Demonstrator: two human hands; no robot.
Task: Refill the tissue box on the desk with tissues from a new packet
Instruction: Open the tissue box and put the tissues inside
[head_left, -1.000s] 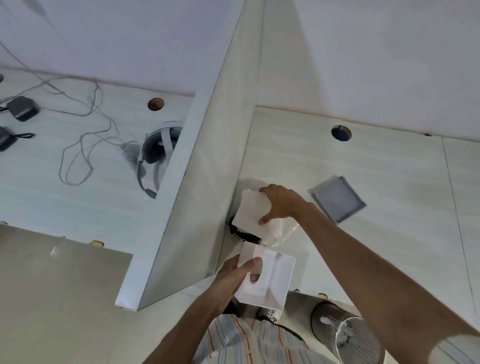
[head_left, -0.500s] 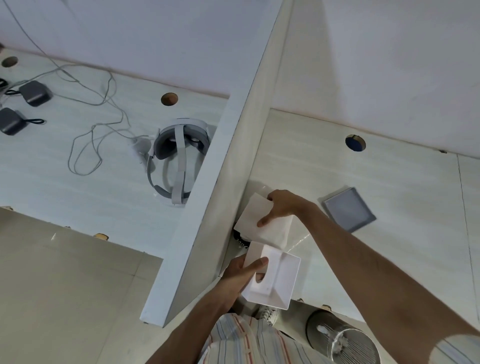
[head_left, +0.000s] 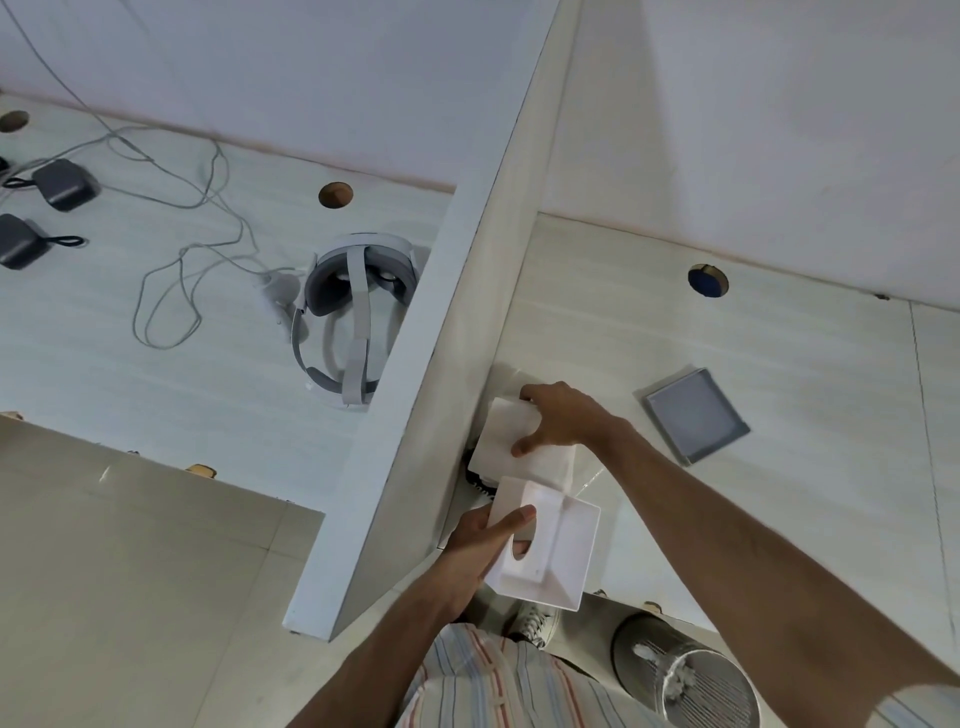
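My left hand (head_left: 480, 540) grips the white tissue box cover (head_left: 550, 551) near the desk's front edge, hollow side up, thumb by its oval slot. My right hand (head_left: 561, 418) holds a white stack of tissues (head_left: 519, 447) just beyond it, against the partition. Clear plastic wrap (head_left: 587, 480) trails under the stack. A dark object (head_left: 478, 480) lies partly hidden beneath the tissues.
A white partition (head_left: 447, 364) divides the desk (head_left: 779, 493). A grey square lid (head_left: 696, 415) lies to the right, a cable hole (head_left: 707, 280) behind it. Left of the partition are a headset (head_left: 353, 306), cables and dark adapters (head_left: 65, 184). A mesh bin (head_left: 685, 675) stands below.
The view has shifted, so everything sits further right and lower. My hands keep their grips; the tissue stack and cover stay close together.
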